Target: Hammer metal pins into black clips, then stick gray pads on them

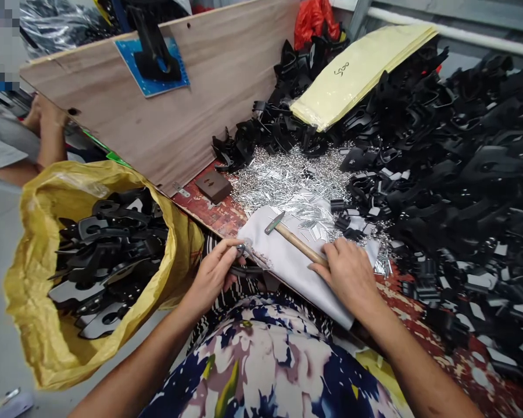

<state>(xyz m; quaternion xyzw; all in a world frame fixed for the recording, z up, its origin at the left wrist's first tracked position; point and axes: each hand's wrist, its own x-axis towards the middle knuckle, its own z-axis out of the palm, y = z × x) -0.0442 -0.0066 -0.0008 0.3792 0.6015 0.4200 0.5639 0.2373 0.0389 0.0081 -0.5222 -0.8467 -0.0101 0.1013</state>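
Observation:
My right hand (351, 276) is closed around the wooden handle of a small hammer (300, 245). The hammer's metal head points up and left, over a grey-white cloth at the table's edge (287, 258). Pinched in my left hand (215, 270) is a black plastic part (249, 270), low at the cloth's near edge. Something small and shiny shows at those fingertips, too small to name. Just beyond the cloth lies a heap of thin silver metal pins (287, 180).
Black plastic parts (475, 168) pile up across the right. A yellow sack (21, 278) of similar parts stands at left. A wooden board (169, 116) rises behind, with a brown block (213, 186) near its foot. Yellow sheets (361, 72) rest on the pile. Another person's arm (50, 136) shows far left.

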